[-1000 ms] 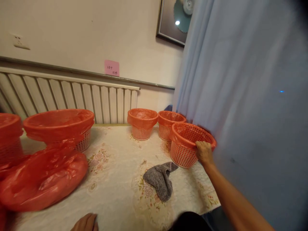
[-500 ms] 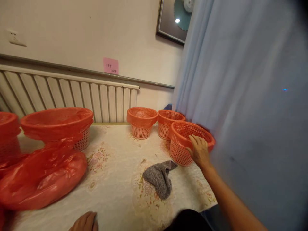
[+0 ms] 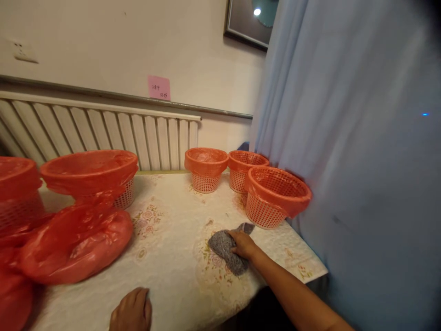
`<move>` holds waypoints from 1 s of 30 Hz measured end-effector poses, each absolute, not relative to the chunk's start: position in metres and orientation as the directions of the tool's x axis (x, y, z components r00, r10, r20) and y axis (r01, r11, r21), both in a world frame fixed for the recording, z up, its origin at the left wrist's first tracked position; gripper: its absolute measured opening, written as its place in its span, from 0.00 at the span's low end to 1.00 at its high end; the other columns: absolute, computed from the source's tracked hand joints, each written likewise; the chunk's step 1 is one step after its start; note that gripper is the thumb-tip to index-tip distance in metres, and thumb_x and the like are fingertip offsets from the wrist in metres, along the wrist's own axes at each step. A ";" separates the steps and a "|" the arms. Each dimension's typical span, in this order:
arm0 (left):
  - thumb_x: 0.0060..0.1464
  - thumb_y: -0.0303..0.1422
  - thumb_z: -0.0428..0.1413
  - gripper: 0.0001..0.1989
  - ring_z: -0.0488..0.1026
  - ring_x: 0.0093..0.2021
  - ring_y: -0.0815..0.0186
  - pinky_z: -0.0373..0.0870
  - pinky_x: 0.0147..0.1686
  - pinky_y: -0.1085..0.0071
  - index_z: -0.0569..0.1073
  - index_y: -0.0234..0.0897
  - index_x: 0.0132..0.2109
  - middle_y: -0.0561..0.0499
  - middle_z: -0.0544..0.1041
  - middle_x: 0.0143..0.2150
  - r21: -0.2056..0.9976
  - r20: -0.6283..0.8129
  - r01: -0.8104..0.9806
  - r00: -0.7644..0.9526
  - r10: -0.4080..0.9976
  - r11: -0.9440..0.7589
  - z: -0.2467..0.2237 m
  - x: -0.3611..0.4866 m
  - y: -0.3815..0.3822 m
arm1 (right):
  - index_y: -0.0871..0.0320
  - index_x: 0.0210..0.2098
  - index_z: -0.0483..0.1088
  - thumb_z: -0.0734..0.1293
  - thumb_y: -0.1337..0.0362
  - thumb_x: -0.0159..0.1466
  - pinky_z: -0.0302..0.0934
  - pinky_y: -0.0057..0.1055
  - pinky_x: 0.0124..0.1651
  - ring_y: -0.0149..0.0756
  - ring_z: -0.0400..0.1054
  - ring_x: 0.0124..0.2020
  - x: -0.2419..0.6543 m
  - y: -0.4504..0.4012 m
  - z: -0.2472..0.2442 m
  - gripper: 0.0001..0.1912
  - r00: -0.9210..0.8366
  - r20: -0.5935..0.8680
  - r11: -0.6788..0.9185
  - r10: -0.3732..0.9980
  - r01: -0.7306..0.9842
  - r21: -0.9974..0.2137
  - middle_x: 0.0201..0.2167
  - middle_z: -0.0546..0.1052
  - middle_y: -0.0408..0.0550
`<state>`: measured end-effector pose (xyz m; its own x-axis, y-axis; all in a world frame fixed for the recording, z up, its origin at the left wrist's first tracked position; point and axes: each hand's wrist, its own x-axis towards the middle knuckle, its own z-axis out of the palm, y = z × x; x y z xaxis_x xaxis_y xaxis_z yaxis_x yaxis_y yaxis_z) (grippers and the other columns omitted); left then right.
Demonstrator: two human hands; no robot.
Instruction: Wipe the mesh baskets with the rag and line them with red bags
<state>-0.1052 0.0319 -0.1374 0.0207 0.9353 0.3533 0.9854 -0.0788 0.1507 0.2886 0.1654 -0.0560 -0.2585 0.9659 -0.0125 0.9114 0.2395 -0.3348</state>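
Note:
A crumpled grey cloth [image 3: 225, 248] lies on the tablecloth in front of the right-hand baskets. My right hand [image 3: 244, 244] is on it, thumb and fingers closed over the fabric, with some fingertips hidden. Down at the lower edge my left hand [image 3: 131, 310] rests on the table, its fingers curled together and nothing visible in them. Behind the cloth stands a basket [image 3: 267, 209] with a red plastic bag folded over its rim. Two smaller lined baskets, the middle one [image 3: 237, 179] and the left one [image 3: 206, 181], stand behind it.
To the left are a large lined basket [image 3: 126, 193], another basket [image 3: 20, 209] and a puffed-up red plastic bag [image 3: 79, 248]. A blue curtain [image 3: 351, 161] hangs along the right side. A radiator [image 3: 155, 142] runs behind the flowered tablecloth [image 3: 172, 234].
My right hand has left the rim of the nearest right-hand basket and come down onto the grey cloth. More of my left hand shows now, still on the table.

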 end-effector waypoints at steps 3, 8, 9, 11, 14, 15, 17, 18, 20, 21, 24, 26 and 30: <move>0.59 0.32 0.45 0.17 0.68 0.51 0.53 0.60 0.51 0.57 0.73 0.32 0.49 0.40 0.74 0.49 0.152 0.354 0.985 0.020 0.935 -0.078 -0.132 -0.103 0.030 | 0.56 0.49 0.72 0.67 0.70 0.52 0.58 0.36 0.52 0.46 0.70 0.50 0.277 0.155 -0.057 0.23 -0.289 -0.031 0.261 0.957 0.903 -0.342 0.47 0.77 0.53; 0.60 0.28 0.46 0.14 0.67 0.51 0.57 0.60 0.52 0.60 0.72 0.35 0.48 0.44 0.74 0.48 0.166 0.379 0.984 -0.003 0.926 -0.065 -0.123 -0.097 0.023 | 0.55 0.44 0.74 0.64 0.68 0.51 0.62 0.32 0.46 0.42 0.73 0.43 0.272 0.141 -0.048 0.21 -0.318 -0.025 0.279 0.948 0.863 -0.421 0.41 0.80 0.48; 0.60 0.27 0.46 0.13 0.68 0.50 0.57 0.60 0.51 0.61 0.72 0.36 0.48 0.44 0.74 0.47 0.168 0.387 0.984 -0.008 0.922 -0.062 -0.122 -0.096 0.021 | 0.55 0.44 0.73 0.63 0.67 0.51 0.62 0.31 0.46 0.41 0.73 0.42 0.273 0.139 -0.046 0.21 -0.320 -0.018 0.280 0.947 0.852 -0.442 0.41 0.80 0.47; 0.60 0.26 0.46 0.12 0.67 0.49 0.58 0.60 0.50 0.61 0.72 0.36 0.46 0.45 0.73 0.46 0.182 0.405 0.982 -0.022 0.914 -0.056 -0.119 -0.093 0.018 | 0.55 0.44 0.73 0.60 0.66 0.53 0.63 0.31 0.47 0.39 0.73 0.43 0.278 0.138 -0.041 0.20 -0.323 -0.004 0.280 0.946 0.826 -0.489 0.41 0.79 0.45; 0.61 0.24 0.45 0.12 0.67 0.49 0.58 0.60 0.50 0.60 0.71 0.36 0.45 0.44 0.72 0.45 0.209 0.418 0.977 -0.046 0.907 -0.047 -0.115 -0.089 0.014 | 0.55 0.43 0.73 0.60 0.61 0.53 0.63 0.33 0.47 0.41 0.73 0.41 0.285 0.135 -0.036 0.19 -0.277 -0.005 0.219 0.961 0.770 -0.599 0.39 0.80 0.44; 0.61 0.23 0.45 0.12 0.66 0.48 0.58 0.59 0.50 0.60 0.71 0.36 0.45 0.44 0.72 0.44 0.221 0.411 0.974 -0.054 0.910 -0.042 -0.114 -0.088 0.012 | 0.56 0.42 0.73 0.60 0.60 0.53 0.63 0.34 0.47 0.42 0.73 0.41 0.286 0.135 -0.035 0.20 -0.257 -0.008 0.195 0.966 0.754 -0.628 0.38 0.80 0.44; 0.60 0.22 0.44 0.13 0.66 0.48 0.58 0.59 0.51 0.60 0.71 0.36 0.44 0.44 0.72 0.43 0.244 0.391 0.969 -0.070 0.918 -0.030 -0.112 -0.086 0.010 | 0.56 0.41 0.74 0.61 0.57 0.52 0.63 0.35 0.48 0.44 0.73 0.41 0.289 0.133 -0.037 0.21 -0.229 -0.013 0.167 0.973 0.742 -0.649 0.38 0.80 0.45; 0.60 0.22 0.44 0.13 0.66 0.48 0.58 0.59 0.51 0.60 0.71 0.36 0.44 0.45 0.71 0.43 0.252 0.382 0.967 -0.078 0.921 -0.023 -0.111 -0.085 0.009 | 0.56 0.41 0.74 0.61 0.56 0.51 0.63 0.36 0.48 0.45 0.73 0.42 0.290 0.132 -0.039 0.21 -0.221 -0.016 0.158 0.975 0.746 -0.647 0.38 0.80 0.45; 0.59 0.22 0.45 0.12 0.66 0.48 0.58 0.58 0.51 0.60 0.71 0.37 0.43 0.45 0.71 0.44 0.261 0.374 0.965 -0.093 0.923 -0.009 -0.111 -0.085 0.007 | 0.56 0.40 0.75 0.62 0.53 0.50 0.63 0.38 0.49 0.48 0.73 0.43 0.290 0.130 -0.045 0.22 -0.198 -0.044 0.127 0.979 0.769 -0.627 0.38 0.80 0.46; 0.59 0.22 0.46 0.12 0.65 0.48 0.58 0.58 0.51 0.60 0.71 0.37 0.43 0.45 0.71 0.44 0.263 0.373 0.965 -0.099 0.923 -0.003 -0.112 -0.085 0.007 | 0.55 0.40 0.75 0.63 0.51 0.49 0.63 0.39 0.50 0.49 0.73 0.43 0.290 0.129 -0.048 0.23 -0.188 -0.060 0.113 0.980 0.782 -0.613 0.39 0.80 0.47; 0.58 0.22 0.46 0.11 0.65 0.47 0.58 0.58 0.50 0.59 0.71 0.37 0.41 0.45 0.71 0.43 0.270 0.370 0.963 -0.109 0.923 0.006 -0.114 -0.085 0.006 | 0.52 0.39 0.76 0.65 0.49 0.47 0.62 0.42 0.53 0.52 0.73 0.47 0.289 0.125 -0.054 0.24 -0.193 -0.072 0.116 0.979 0.807 -0.579 0.41 0.80 0.49; 0.58 0.22 0.46 0.11 0.65 0.46 0.58 0.58 0.50 0.59 0.71 0.37 0.41 0.45 0.71 0.43 0.277 0.368 0.961 -0.110 0.923 0.004 -0.116 -0.086 0.006 | 0.50 0.38 0.77 0.66 0.48 0.47 0.62 0.42 0.54 0.53 0.72 0.48 0.288 0.123 -0.055 0.22 -0.200 -0.042 0.142 0.979 0.813 -0.564 0.43 0.80 0.49; 0.57 0.22 0.47 0.11 0.65 0.46 0.59 0.57 0.51 0.59 0.71 0.38 0.41 0.46 0.71 0.43 0.293 0.365 0.956 -0.102 0.925 -0.011 -0.120 -0.088 0.004 | 0.48 0.34 0.77 0.65 0.47 0.48 0.64 0.44 0.53 0.54 0.73 0.48 0.284 0.119 -0.056 0.19 -0.133 0.020 0.122 0.991 0.826 -0.551 0.42 0.80 0.50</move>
